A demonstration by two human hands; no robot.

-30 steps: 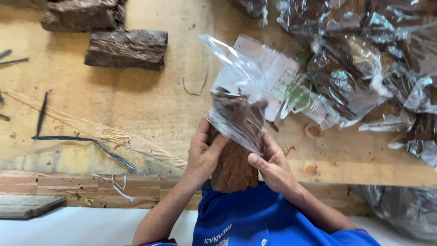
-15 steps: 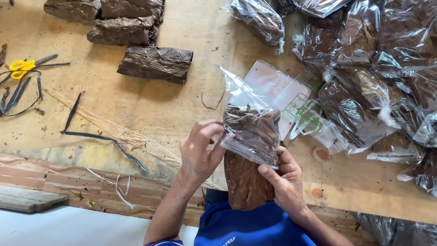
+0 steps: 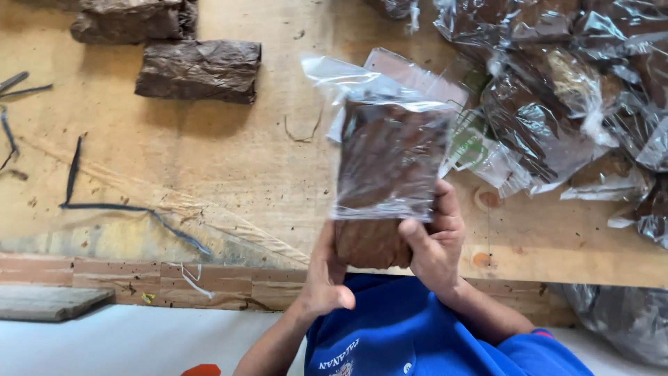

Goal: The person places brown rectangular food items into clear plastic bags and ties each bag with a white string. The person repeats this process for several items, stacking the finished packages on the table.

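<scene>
Bagging step, by judgement: both hands hold the brown leaf block (image 3: 372,240) above the counter (image 3: 229,153) edge. Left hand (image 3: 327,275) fingers grip its base; right hand (image 3: 435,240) fingers pinch the clear bag (image 3: 393,157) half-sleeved over it. Next: fully seat the bag.

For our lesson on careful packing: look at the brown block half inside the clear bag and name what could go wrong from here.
1. The brown leaf block sticks out below the clear plastic bag; the thin film might tear at the block's corners.
2. The left hand and right hand grip only its lower end, beyond the wooden table edge, so it could slip and fall to the floor.
3. The bag's loose top may fold and hinder sealing.
</scene>
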